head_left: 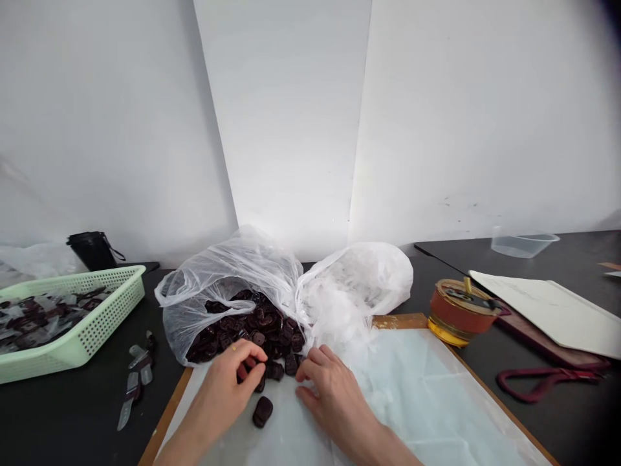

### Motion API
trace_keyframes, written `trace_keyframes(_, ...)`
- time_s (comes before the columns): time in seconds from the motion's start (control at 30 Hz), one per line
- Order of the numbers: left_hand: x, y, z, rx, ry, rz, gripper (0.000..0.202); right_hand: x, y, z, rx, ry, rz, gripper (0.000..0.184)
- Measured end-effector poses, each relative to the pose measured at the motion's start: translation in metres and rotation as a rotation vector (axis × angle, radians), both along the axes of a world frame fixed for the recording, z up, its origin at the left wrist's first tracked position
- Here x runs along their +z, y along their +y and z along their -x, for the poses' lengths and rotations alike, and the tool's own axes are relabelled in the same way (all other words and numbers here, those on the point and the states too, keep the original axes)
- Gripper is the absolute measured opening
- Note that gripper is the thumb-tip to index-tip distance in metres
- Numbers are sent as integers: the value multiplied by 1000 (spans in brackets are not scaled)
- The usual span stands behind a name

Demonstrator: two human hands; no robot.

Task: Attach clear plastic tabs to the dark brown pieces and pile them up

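Observation:
My left hand (224,387) is curled at the edge of a heap of glossy dark brown plastic pieces (259,323). Dark brown shows between its bent fingers and thumb, apparently one such piece. The heap spills from a clear plastic bag (233,262). My right hand (334,389) rests just right of the loose pieces, fingers bent and thumb apart, with nothing visible in its grip. One brown piece (262,411) lies alone between my hands on the pale sheet-covered board (427,388). Beyond my right hand, thin white translucent pieces (334,310) spill from a white bag (383,275).
At left, a green basket (104,320) holds wrapped brown pieces, with several more wrapped pieces (130,391) beside it. A black cup (92,250) stands behind. On the right are an amber round container (458,314), an open notebook (548,307), dark red scissors (533,385) and a clear tub (521,244).

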State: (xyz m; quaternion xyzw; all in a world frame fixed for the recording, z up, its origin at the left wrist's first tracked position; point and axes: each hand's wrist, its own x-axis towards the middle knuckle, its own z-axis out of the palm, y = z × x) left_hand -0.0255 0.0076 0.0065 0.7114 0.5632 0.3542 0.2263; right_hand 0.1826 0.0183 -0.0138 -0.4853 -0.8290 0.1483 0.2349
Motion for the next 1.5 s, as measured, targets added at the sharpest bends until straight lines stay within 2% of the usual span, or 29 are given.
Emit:
trace_keyframes(0.13,0,-6,-13,-72,-118,144,15,4,-2,-4,101,150,-61,21)
trace_keyframes(0.3,1,-12,-18,-173,-138,190,4,12,-7,-3,218,224,-115,18)
trace_keyframes(0.4,-1,-12,-17,-159,-169,207,14,14,-8,-2,207,204,-55,15)
trace_keyframes(0.6,-1,-9,-12,-145,-242,251,11,18,-6,-9,124,252,78,11)
trace_keyframes(0.7,2,-10,-12,-168,-265,277,11,21,-4,-11,83,421,182,11)
trace_keyframes(0.8,4,-12,-15,-195,-345,338,12,22,-2,-8,37,719,379,9)
trace_keyframes(0.9,4,-14,-20,-208,-419,396,15,20,-1,-2,56,1023,606,19)
trace_keyframes(0.97,4,-16,-22,-219,-424,406,15,17,-2,2,62,1133,695,25)
trace_keyframes(1.1,8,-16,-19,-206,-310,369,12,12,-4,5,9,1208,744,25)
trace_keyframes(1.27,9,-12,1,-130,23,284,9,13,-5,1,-42,1263,821,29)
trace_keyframes(1.37,5,-10,8,-132,183,258,11,17,-5,-2,-41,1273,839,30)
trace_keyframes(1.5,3,-14,6,-174,235,300,15,20,-5,-4,-66,1289,834,30)
